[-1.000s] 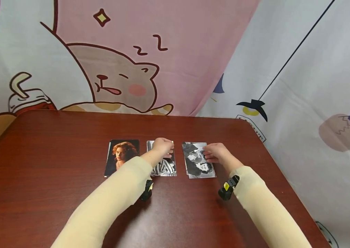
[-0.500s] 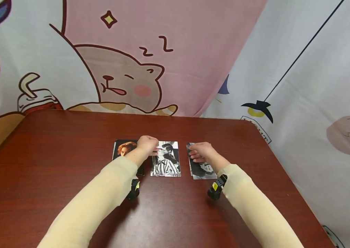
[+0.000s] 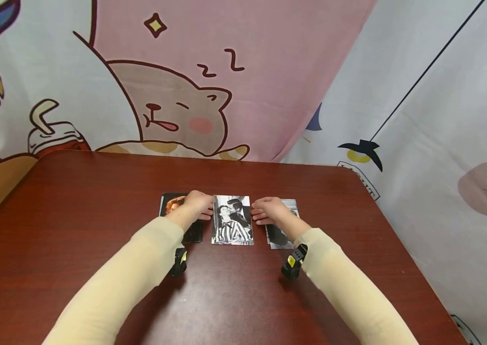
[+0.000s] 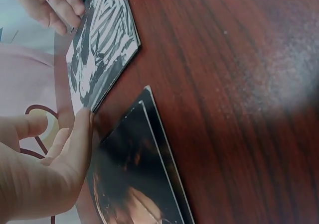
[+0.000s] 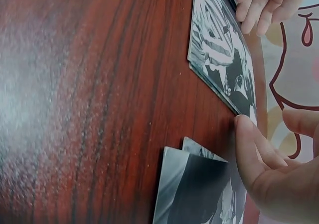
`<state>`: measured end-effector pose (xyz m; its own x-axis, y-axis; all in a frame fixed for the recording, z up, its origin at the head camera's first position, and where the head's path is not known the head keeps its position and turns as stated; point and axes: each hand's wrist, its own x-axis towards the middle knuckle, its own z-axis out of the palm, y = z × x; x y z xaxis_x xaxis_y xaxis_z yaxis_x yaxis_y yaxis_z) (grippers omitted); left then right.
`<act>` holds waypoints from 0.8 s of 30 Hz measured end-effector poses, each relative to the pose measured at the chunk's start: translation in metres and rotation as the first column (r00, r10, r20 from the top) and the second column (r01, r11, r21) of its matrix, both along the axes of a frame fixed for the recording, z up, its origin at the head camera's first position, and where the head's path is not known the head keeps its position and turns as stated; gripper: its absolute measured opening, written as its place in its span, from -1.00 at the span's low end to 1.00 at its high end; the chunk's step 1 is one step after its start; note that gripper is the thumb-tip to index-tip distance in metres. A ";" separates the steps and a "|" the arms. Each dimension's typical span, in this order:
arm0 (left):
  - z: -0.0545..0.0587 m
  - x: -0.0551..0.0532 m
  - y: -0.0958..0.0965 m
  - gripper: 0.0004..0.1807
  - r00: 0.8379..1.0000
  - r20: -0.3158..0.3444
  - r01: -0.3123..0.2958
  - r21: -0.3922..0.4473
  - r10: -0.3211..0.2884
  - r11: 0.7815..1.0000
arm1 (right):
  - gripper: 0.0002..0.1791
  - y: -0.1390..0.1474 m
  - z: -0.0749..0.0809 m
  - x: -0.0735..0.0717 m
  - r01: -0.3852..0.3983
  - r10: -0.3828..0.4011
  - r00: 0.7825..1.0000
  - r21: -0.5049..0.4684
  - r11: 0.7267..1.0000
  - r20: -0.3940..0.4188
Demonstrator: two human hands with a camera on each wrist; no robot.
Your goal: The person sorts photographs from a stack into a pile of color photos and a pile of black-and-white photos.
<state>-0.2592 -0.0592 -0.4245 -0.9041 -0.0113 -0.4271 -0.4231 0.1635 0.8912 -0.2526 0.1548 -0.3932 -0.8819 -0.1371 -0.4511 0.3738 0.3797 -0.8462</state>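
Three small stacks of photo cards lie in a row on the table. In the middle stack (image 3: 231,225), the top card is a black-and-white picture of two people, one in stripes. My left hand (image 3: 199,205) has fingertips at its left edge, and my right hand (image 3: 268,211) has fingertips at its right edge. Both wrist views show fairly straight fingers, the thumbs apart from the cards. The dark left stack (image 4: 144,149), with a colour portrait on top, is partly under my left hand. My right hand partly covers the grey right stack (image 5: 189,184), whose cards are slightly askew.
The reddish-brown wooden table (image 3: 226,297) has a glossy top with rounded far corners. Behind it hangs a cloth backdrop (image 3: 269,86) with cartoon prints. A small black camera sits on each wrist, the right camera (image 3: 293,261) being just above the table.
My left hand has moved left off the middle stack to its left edge. My right hand has moved left from the right stack to the middle stack's right edge. The view has shifted slightly.
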 end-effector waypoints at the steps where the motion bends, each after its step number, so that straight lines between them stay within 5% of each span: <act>1: 0.000 -0.001 0.001 -0.65 1.000 0.006 -0.002 -0.012 0.002 1.000 | -0.55 -0.001 0.000 0.000 0.001 -0.001 1.000 -0.001 1.000 -0.002; 5: 0.030 0.021 0.006 -0.60 1.000 0.016 0.000 -0.059 0.001 0.998 | -0.58 -0.003 0.002 0.001 0.014 -0.014 1.000 0.009 1.000 -0.007; 11: 0.042 0.031 0.007 -0.56 1.000 0.012 0.004 -0.069 -0.003 0.998 | -0.62 -0.003 0.003 0.002 0.027 -0.027 1.000 0.031 0.999 -0.012; 20: 0.038 0.028 0.007 -0.63 0.999 -0.041 -0.028 -0.066 0.025 0.997 | -0.63 -0.003 0.005 0.002 0.046 -0.046 0.999 0.082 0.996 -0.005; 23: 0.025 0.020 0.006 -0.66 0.998 -0.056 -0.029 0.010 0.029 1.000 | -0.63 -0.004 0.006 0.003 0.059 -0.059 0.998 0.084 0.995 -0.002; 24: 0.007 0.009 0.004 -0.69 0.996 -0.081 -0.026 0.055 0.031 0.998 | -0.63 -0.005 0.006 0.003 0.064 -0.064 0.998 0.082 0.995 -0.002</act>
<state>-0.2505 -0.0557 -0.4178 -0.9355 -0.0167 -0.3528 -0.3526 0.1035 0.9300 -0.2492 0.1503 -0.3869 -0.8876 -0.0426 -0.4587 0.3999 0.4230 -0.8131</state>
